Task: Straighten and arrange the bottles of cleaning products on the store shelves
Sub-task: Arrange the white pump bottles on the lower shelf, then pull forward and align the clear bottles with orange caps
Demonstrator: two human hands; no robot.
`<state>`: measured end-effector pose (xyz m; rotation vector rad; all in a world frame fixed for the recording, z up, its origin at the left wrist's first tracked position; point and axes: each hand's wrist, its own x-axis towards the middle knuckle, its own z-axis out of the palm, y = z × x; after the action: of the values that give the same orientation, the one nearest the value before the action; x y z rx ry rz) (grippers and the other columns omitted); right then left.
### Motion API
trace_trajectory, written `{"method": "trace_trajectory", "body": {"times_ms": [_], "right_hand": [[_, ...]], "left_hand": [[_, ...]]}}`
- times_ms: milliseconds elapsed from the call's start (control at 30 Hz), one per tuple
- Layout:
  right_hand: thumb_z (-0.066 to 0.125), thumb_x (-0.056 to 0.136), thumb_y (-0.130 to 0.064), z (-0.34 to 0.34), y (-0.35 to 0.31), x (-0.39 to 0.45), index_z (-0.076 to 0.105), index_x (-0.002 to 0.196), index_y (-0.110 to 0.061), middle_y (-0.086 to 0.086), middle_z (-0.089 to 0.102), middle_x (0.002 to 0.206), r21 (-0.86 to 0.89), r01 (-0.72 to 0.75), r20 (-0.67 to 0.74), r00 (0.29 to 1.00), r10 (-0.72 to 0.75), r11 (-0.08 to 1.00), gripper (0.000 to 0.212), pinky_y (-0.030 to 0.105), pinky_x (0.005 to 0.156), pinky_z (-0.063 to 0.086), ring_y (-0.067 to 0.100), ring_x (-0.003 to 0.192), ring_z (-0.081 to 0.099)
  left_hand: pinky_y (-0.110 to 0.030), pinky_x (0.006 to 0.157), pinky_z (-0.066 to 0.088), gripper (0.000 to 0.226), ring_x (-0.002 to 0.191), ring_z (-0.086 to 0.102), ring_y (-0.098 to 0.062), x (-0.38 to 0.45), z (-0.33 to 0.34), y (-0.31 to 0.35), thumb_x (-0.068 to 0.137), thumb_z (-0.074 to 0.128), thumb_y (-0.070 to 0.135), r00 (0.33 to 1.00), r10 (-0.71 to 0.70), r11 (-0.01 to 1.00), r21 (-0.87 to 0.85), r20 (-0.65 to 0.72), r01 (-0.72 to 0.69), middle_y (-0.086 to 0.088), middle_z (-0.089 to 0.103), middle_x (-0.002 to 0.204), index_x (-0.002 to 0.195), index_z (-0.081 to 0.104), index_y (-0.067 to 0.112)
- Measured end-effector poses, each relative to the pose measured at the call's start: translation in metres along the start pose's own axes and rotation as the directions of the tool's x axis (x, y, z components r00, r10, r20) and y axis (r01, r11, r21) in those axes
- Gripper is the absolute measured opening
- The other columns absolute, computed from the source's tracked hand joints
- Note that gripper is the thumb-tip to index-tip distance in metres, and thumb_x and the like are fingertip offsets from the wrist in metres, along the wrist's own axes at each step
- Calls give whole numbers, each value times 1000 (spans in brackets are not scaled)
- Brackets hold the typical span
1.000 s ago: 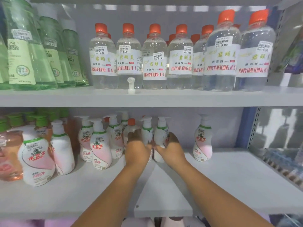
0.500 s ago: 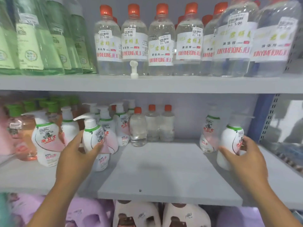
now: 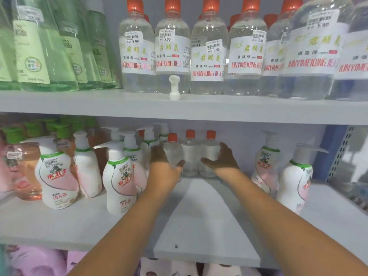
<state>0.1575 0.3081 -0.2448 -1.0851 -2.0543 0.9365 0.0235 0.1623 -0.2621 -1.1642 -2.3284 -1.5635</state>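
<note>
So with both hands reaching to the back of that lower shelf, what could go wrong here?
Three small clear bottles stand packed together; the left hand and right hand grip only the outer two, so the middle one may tip. The left forearm passes close to a pump bottle near the shelf's front, which could be knocked over. On the upper shelf, a loose white pump head sits near the edge and might fall.

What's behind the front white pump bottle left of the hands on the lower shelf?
Behind the front pump bottle, more white pump bottles run back in a row toward the shelf wall. Their lower bodies are covered by it, so the count is unclear.
</note>
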Motion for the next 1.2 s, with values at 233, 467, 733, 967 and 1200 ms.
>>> {"method": "trace_trajectory", "body": {"times_ms": [233,467,733,967,1200], "right_hand": [[81,82,-38,17,10,13,26,155,-19,5,43,154,-61,28,-116,993,-35,998,94,36,104,46,29,135,52],[88,68,-34,-11,1,-75,38,132,-32,-9,66,113,16,52,-77,996,-50,999,80,29,78,56,14,103,67],[94,65,-26,-71,-37,-191,62,114,-40,-18,71,106,114,161,0,987,-162,980,60,25,84,53,-4,93,68],[95,63,-23,-184,-135,-264,64,116,-44,-21,77,103,233,437,-118,900,-420,869,65,13,71,56,0,94,74],[93,66,-43,-246,-219,-205,56,130,-34,-20,68,119,96,570,-306,797,-521,816,74,27,88,56,0,103,68]], "left_hand": [[-52,109,46,88,129,54,-46,21,31,-11,74,88,39,996,61,979,196,-67,-47,-31,56,136,142,52,-5],[-27,84,55,68,98,67,-4,-18,-10,-4,76,85,44,976,69,977,-211,208,-25,18,69,111,133,49,48],[-30,86,60,65,87,68,12,-110,-114,56,72,91,37,951,116,947,-321,287,-18,40,67,102,121,55,59],[-9,62,54,72,84,71,11,-137,-221,177,52,99,31,959,277,792,-581,66,-188,28,76,98,114,68,51],[-27,75,57,49,89,70,2,-62,-243,275,75,86,47,912,399,782,-484,-94,-392,23,74,92,116,60,56]]}}
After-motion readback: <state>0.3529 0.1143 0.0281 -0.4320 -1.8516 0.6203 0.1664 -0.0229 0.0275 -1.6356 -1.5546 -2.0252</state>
